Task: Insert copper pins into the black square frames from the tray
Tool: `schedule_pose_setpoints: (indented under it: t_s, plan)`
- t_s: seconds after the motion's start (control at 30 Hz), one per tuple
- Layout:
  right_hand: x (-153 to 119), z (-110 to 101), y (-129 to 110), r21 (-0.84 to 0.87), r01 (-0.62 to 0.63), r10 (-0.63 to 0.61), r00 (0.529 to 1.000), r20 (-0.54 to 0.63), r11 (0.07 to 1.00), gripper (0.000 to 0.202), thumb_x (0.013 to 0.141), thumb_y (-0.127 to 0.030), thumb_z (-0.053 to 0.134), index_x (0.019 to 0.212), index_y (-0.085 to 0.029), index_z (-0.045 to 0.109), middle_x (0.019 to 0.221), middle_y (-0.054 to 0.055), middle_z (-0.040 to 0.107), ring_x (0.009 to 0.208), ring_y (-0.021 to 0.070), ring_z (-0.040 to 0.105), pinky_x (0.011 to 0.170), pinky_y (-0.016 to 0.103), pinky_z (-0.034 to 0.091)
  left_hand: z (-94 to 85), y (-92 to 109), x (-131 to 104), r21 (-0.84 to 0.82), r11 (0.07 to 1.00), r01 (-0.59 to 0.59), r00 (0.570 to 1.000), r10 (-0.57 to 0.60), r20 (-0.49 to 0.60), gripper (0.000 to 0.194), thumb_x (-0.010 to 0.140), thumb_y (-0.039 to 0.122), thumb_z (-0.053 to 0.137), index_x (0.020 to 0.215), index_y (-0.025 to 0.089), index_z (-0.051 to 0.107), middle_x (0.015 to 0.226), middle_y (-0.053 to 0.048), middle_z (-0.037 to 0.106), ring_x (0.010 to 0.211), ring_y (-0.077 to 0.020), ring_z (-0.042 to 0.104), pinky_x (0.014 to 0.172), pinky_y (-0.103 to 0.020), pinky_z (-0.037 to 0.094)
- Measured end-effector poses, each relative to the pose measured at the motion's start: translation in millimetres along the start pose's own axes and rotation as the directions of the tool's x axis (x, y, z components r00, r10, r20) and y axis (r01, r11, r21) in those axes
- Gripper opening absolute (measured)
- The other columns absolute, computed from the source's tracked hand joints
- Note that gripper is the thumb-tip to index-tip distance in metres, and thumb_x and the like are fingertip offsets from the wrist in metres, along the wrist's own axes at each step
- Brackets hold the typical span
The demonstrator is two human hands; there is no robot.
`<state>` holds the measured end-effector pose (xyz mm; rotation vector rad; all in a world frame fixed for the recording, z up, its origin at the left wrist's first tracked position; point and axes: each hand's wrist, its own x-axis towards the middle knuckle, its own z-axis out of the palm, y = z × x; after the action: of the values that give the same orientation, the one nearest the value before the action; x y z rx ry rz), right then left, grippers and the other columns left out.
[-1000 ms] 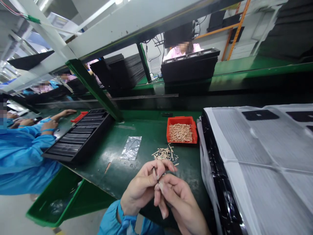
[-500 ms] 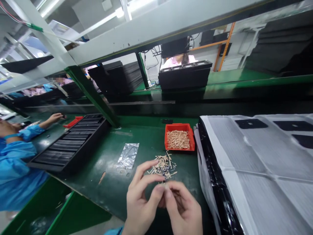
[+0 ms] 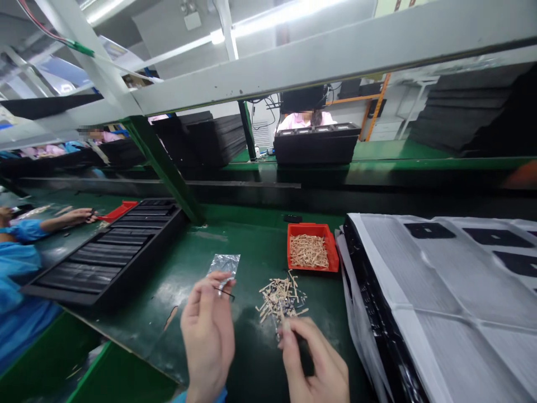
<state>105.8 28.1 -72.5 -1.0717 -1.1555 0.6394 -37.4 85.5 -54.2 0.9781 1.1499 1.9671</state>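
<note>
My left hand (image 3: 210, 330) pinches a thin dark strip (image 3: 226, 293) between thumb and fingers, above the near end of a small clear plastic bag (image 3: 229, 262). To the right, my right hand (image 3: 312, 355) is closed in a pinch at the near edge of a loose pile of small tan and dark strips (image 3: 279, 295). A small pale strip (image 3: 282, 312) shows at its fingertips, partly blending with the pile behind. Beyond the pile stands a red bin (image 3: 314, 268) filled with similar tan strips.
A black tray of dark long parts (image 3: 107, 252) lies left, near a co-worker's blue sleeve (image 3: 25, 263) and hand. On the right is a stack under white sheeting (image 3: 419, 291) with black pieces on top. A small black part (image 3: 292, 219) lies behind the bin.
My hands were together in front of the pile; now they are apart. The left hand has moved left with the dark strip, while the right stays near the pile. The view has shifted slightly.
</note>
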Motion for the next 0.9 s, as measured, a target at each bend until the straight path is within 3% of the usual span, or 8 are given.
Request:
schedule_pose_setpoints:
  t_s: [0.2, 0.3, 0.4, 0.47, 0.53, 0.6, 0.7, 0.9]
  plan:
    - [71, -3, 15, -0.088, -0.195, 0.193, 0.981, -0.028, 0.977, 0.021, 0.095, -0.042, 0.066, 0.097, -0.023, 0.074, 0.091, 0.008, 0.075, 0.083, 0.0234, 0.069, 0.081, 0.035, 0.054, 1.1, 4, 25, -0.142, 0.986, -0.091, 0.995, 0.096, 0.024, 0.028, 0.096, 0.057, 0.075, 0.096, 0.03, 0.081, 0.11, 0.001, 0.077, 0.111, -0.0181, 0.071, 0.101, -0.03, 0.06]
    - [92, -1, 25, -0.062, -0.326, 0.324, 0.945, -0.031, 0.944, 0.043, 0.091, -0.052, 0.068, 0.117, -0.017, 0.072, 0.106, 0.014, 0.075, 0.091, 0.0262, 0.068, 0.083, 0.038, 0.054, 8.0, 1, 24, -0.149, 0.98, -0.133, 0.982, 0.151, 0.117, 0.05, 0.083, 0.069, 0.081, 0.114, 0.029, 0.082, 0.124, -0.004, 0.078, 0.122, -0.0241, 0.07, 0.107, -0.035, 0.059]
    - [75, 3, 19, 0.043, -0.464, 0.454, 0.879, 0.146, 0.885, 0.062, 0.09, -0.069, 0.067, 0.12, -0.015, 0.072, 0.1, 0.013, 0.077, 0.078, 0.0213, 0.067, 0.073, 0.033, 0.054, 10.8, -3, 21, -0.139, 0.972, -0.192, 0.952, 0.218, 0.215, 0.078, 0.072, 0.078, 0.083, 0.129, 0.026, 0.078, 0.141, -0.01, 0.073, 0.136, -0.0307, 0.064, 0.111, -0.039, 0.057]
    - [50, 8, 9, 0.13, -0.569, 0.495, 0.79, 0.362, 0.812, 0.073, 0.086, -0.083, 0.062, 0.105, -0.014, 0.075, 0.087, 0.013, 0.077, 0.062, 0.0161, 0.063, 0.055, 0.027, 0.048, 10.1, -5, 20, -0.139, 0.963, -0.229, 0.923, 0.26, 0.285, 0.09, 0.066, 0.081, 0.083, 0.136, 0.025, 0.075, 0.15, -0.013, 0.067, 0.142, -0.0335, 0.059, 0.114, -0.04, 0.055]
    - [28, 15, -2, 0.209, -0.66, 0.478, 0.694, 0.538, 0.722, 0.089, 0.075, -0.098, 0.057, 0.095, -0.013, 0.073, 0.076, 0.011, 0.074, 0.049, 0.012, 0.056, 0.046, 0.024, 0.042, 8.8, -6, 19, -0.148, 0.955, -0.256, 0.888, 0.293, 0.355, 0.097, 0.062, 0.082, 0.085, 0.139, 0.024, 0.073, 0.154, -0.013, 0.064, 0.145, -0.035, 0.056, 0.117, -0.04, 0.053]
    - [15, 21, -11, 0.274, -0.71, 0.435, 0.641, 0.632, 0.648, 0.089, 0.068, -0.102, 0.058, 0.085, -0.015, 0.068, 0.066, 0.006, 0.069, 0.041, 0.0076, 0.047, 0.042, 0.022, 0.038, 7.7, -6, 19, -0.164, 0.947, -0.276, 0.852, 0.32, 0.414, 0.1, 0.06, 0.082, 0.086, 0.141, 0.024, 0.072, 0.154, -0.012, 0.064, 0.146, -0.035, 0.055, 0.118, -0.039, 0.052]
    - [11, 23, -17, 0.361, -0.722, 0.379, 0.643, 0.666, 0.59, 0.078, 0.066, -0.095, 0.07, 0.075, -0.019, 0.06, 0.058, 0.0, 0.063, 0.038, 0.0035, 0.041, 0.041, 0.019, 0.036, 7.5, -4, 20, -0.185, 0.936, -0.3, 0.803, 0.352, 0.481, 0.098, 0.063, 0.08, 0.085, 0.143, 0.024, 0.071, 0.151, -0.01, 0.066, 0.145, -0.0328, 0.056, 0.119, -0.037, 0.052]
    - [10, 15, -16, 0.503, -0.692, 0.334, 0.705, 0.626, 0.518, 0.07, 0.07, -0.087, 0.078, 0.074, -0.021, 0.053, 0.055, -0.002, 0.062, 0.037, 0.0025, 0.042, 0.041, 0.016, 0.032, 12.8, -3, 14, -0.179, 0.924, -0.337, 0.704, 0.374, 0.604, 0.092, 0.07, 0.075, 0.082, 0.144, 0.023, 0.069, 0.145, -0.011, 0.068, 0.138, -0.031, 0.062, 0.118, -0.037, 0.054]
